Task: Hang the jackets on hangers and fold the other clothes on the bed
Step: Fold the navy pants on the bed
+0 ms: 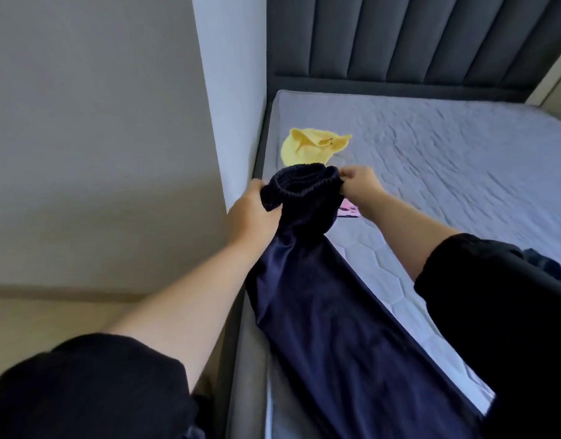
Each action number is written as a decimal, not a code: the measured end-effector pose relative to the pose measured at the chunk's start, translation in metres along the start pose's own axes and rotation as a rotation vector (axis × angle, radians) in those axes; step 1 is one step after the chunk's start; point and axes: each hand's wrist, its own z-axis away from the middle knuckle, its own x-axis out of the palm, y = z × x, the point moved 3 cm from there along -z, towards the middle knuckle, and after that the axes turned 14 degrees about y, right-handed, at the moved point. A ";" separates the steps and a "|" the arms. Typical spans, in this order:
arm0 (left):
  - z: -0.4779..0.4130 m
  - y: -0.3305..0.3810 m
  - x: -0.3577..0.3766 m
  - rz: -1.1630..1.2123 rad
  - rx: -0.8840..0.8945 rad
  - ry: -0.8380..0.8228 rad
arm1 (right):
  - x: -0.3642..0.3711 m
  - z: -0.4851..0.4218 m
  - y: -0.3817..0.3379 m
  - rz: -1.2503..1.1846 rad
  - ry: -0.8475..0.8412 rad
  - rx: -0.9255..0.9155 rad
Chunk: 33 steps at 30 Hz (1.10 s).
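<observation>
I see my left hand (252, 213) and right hand (359, 182) each pinching a side of the ribbed elastic waistband of soft navy trousers (333, 327), holding it open above the bed (462, 160) edge. Their long axis runs from the waistband down toward me along the mattress side. A crumpled yellow garment (310, 147) lies just beyond; the quilted mattress right of it is bare

A home bedroom: a bed (447, 147) with bare quilted mattress, padded headboard (399, 36) behind it, plain wall (98, 122) beside it.
</observation>
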 end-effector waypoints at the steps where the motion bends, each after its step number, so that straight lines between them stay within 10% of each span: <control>1: 0.017 -0.004 0.003 0.002 0.053 -0.027 | -0.004 0.005 0.015 -0.004 -0.004 0.022; 6: 0.102 -0.020 0.024 -0.113 0.416 -0.193 | -0.027 0.050 0.102 -0.022 -0.033 0.304; 12: 0.180 -0.079 0.038 -0.434 0.570 -0.760 | -0.031 0.106 0.185 -0.330 -0.160 0.840; 15: 0.174 -0.075 0.030 -0.288 0.495 -0.671 | -0.022 0.109 0.189 -0.119 -0.152 0.661; 19: 0.144 -0.058 0.017 -0.136 0.464 -0.155 | -0.017 0.095 0.179 0.367 -0.063 0.365; 22: 0.122 -0.065 0.022 -0.212 0.154 0.039 | -0.011 0.079 0.164 0.566 0.013 0.161; 27: 0.090 -0.097 0.044 0.121 -0.684 -0.087 | 0.030 0.053 0.142 0.365 -0.032 0.086; 33: 0.081 -0.141 0.058 0.068 -0.900 -0.264 | 0.041 0.027 0.166 0.281 -0.174 0.351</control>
